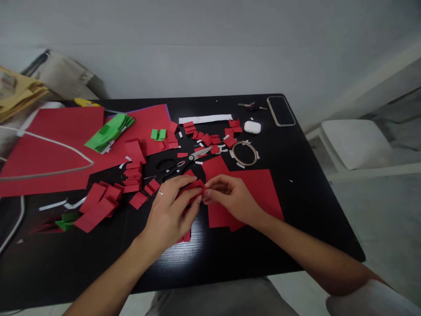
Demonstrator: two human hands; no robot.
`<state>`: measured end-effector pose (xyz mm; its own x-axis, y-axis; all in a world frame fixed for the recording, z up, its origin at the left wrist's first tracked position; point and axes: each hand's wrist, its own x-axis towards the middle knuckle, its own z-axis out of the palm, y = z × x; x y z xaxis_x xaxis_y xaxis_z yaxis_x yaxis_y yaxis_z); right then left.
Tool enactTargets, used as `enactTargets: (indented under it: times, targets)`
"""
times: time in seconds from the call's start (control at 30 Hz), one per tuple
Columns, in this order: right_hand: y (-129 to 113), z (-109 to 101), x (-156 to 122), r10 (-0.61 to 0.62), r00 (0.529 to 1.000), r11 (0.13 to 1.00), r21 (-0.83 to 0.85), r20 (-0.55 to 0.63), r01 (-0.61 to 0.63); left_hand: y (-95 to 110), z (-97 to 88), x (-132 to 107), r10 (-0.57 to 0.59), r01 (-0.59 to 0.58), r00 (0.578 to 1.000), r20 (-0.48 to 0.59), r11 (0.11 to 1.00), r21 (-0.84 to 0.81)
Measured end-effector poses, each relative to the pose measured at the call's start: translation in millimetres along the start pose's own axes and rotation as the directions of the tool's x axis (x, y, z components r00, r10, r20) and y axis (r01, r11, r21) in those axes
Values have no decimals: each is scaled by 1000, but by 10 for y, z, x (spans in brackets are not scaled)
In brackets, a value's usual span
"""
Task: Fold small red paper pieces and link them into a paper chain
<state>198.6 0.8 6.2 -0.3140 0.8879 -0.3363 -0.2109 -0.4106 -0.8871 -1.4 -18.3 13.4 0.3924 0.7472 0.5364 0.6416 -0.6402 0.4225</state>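
Between my two hands is a folded piece of red paper [193,189], partly hidden by fingers. My left hand [176,205], with a ring on one finger, wraps round its left side. The fingertips of my right hand [232,196] pinch its right end. Under my right forearm and hand lie flat red paper sheets [256,188]. Just beyond my left hand rest open scissors [189,161] with black handles. Small cut and folded red pieces [207,139] lie scattered past the scissors. Another red strip [186,236] shows below my left hand.
Large red sheets [55,149] cover the left of the black table [250,259], with folded green paper [110,131] on top. Folded red stacks [98,204] stand nearer. A tape roll [244,153], white case [252,127], keys [252,106] and phone [280,111] lie right. A pale cable [59,142] crosses the left.
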Motion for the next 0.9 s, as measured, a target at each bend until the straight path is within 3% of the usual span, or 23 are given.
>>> enactTargets:
  times: [0.3, 0.63, 0.8, 0.9]
  targets:
    - [26, 17, -22, 0, 999, 1000, -24, -33, -1, -2, -5, 20, -134, 134, 991, -2, 990, 48]
    - [80, 53, -57, -101, 994, 988, -121, -36, 96, 38, 62, 0, -207, 212, 976, -65, 974, 78]
    - [35, 23, -25, -73, 996, 997, -40, -60, 71, 5, 31, 3, -252, 255, 966, -55, 965, 54]
    - [2, 2, 2, -37, 997, 999, 19, -67, 39, -29, 35, -6, -335, 333, 937, -96, 942, -32]
